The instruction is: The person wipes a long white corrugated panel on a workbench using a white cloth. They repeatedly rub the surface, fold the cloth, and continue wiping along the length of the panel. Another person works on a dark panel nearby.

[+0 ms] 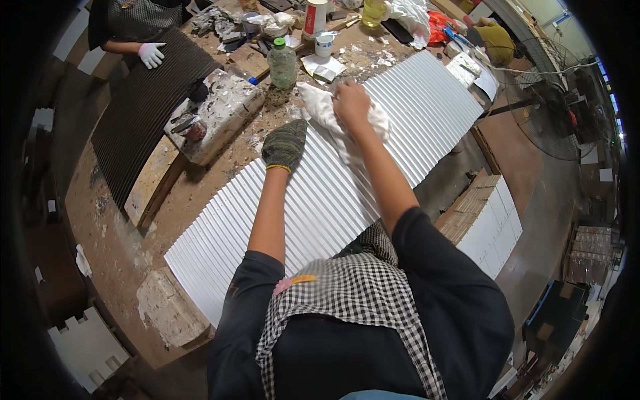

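Note:
A long silver-white ribbed panel (pixel 320 190) lies slantwise across the worktable in front of me. My left hand (pixel 285 147), in a dark grey knitted glove with a yellow cuff, grips the panel's far edge near its middle; its fingertips are partly hidden. Bare and closed, my right hand (pixel 351 105) holds a bunched white cloth (pixel 319 105) against the ribs, to the right of the glove. Part of the cloth hangs down over the panel toward me. Just beyond the left hand stands a clear bottle with a green cap (pixel 281 63).
A stained white block (pixel 217 113) and a dark ribbed panel (pixel 150 107) lie left; a co-worker's white-gloved hand (pixel 152 55) rests on the dark one. Another block (pixel 172 307) sits under my panel's near-left end. At right are a standing fan (pixel 550 100) and stacked boards (pixel 483 223).

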Available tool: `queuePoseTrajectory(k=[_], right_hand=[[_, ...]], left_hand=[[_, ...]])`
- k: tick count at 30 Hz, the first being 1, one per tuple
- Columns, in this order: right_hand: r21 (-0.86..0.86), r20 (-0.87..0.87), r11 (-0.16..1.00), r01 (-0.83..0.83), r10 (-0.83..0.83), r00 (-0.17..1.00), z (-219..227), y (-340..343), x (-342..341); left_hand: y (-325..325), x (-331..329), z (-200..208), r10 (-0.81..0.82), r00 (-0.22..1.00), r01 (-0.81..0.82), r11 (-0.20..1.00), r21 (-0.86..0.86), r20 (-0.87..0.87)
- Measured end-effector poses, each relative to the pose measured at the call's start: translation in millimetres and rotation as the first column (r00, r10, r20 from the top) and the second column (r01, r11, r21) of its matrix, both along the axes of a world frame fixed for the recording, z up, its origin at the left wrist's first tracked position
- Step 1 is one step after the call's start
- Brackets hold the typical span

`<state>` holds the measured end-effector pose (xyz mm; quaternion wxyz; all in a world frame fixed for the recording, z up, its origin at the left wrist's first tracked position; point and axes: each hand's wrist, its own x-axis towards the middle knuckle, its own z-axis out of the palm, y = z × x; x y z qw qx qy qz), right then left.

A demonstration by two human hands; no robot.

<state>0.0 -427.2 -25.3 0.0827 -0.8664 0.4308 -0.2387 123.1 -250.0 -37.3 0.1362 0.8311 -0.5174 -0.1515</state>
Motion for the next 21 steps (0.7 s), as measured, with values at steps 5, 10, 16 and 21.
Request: queuePoseTrajectory(k=[5,10,16,21], right_hand=[[0.207,0.207,0.978,0.000,-0.044,0.977,27,-36,10],[-0.217,0.457,0.976,-0.006,0.108,0.883,83,35,-112],[-0.076,-0.056,0.978,-0.194,0.190,0.980,41,118,-225],[0.021,-0.054,0.996,-0.090,0.091,0.994,14,73,-160]], left_hand=[[-8,-9,30,0.066,0.992,-0.056,0.994,0.094,-0.105],[4,0,9,0.123,0.987,-0.115,0.991,0.074,-0.102],[-3,-2,13,0.141,0.983,-0.128,0.986,0.110,-0.121],[-1,-5,11,0.159,0.979,-0.147,0.984,0.100,-0.127]])
